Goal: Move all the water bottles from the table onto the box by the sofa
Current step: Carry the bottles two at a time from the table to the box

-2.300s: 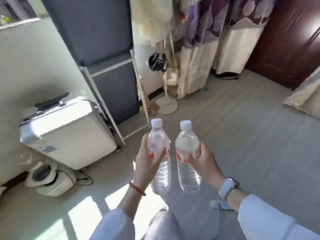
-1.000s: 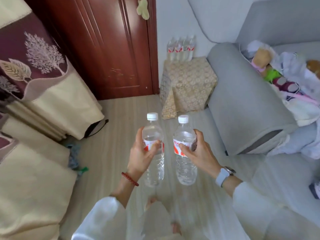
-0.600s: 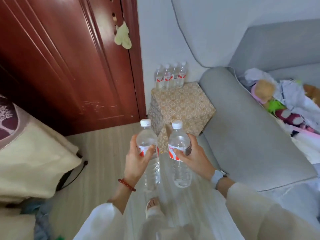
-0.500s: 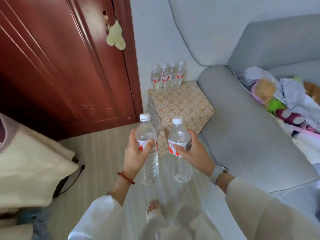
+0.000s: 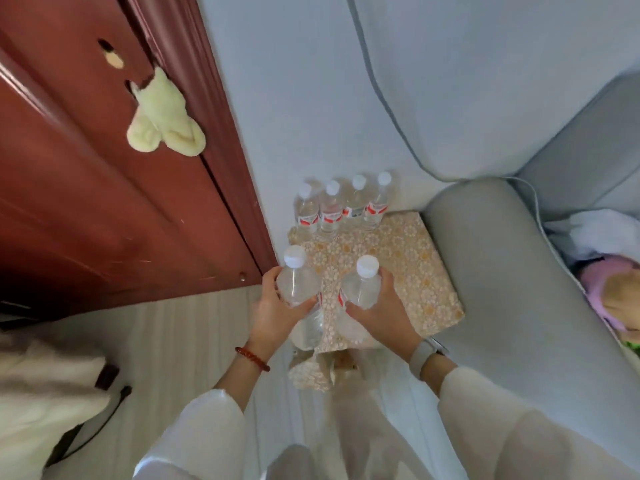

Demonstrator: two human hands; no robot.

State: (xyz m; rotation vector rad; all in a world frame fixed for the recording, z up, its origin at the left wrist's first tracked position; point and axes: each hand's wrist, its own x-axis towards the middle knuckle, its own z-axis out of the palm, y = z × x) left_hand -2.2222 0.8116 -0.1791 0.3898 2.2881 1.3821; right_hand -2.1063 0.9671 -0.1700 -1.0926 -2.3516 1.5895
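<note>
Tight corner between a red-brown door [image 5: 104, 209] and a grey sofa [image 5: 512, 306], with the cloth-covered box [image 5: 398, 258] wedged against the sofa arm. Each hand has its fingers wrapped round a water bottle: left hand [image 5: 273, 313] on the left bottle [image 5: 298, 285], right hand [image 5: 381, 310] on the right bottle [image 5: 360, 285]. Both bottles stand roughly upright, caps up and tipped slightly away from the person, hovering over the near edge of the box. Can't tell if the bases are touching the cloth yet. Straight ahead, along the wall edge of the box, four bottles [image 5: 343, 206] already stand in a row. So the free patch lies between the hands and that row, about equally close to either hand. I'd guess both just go straight down.
</note>
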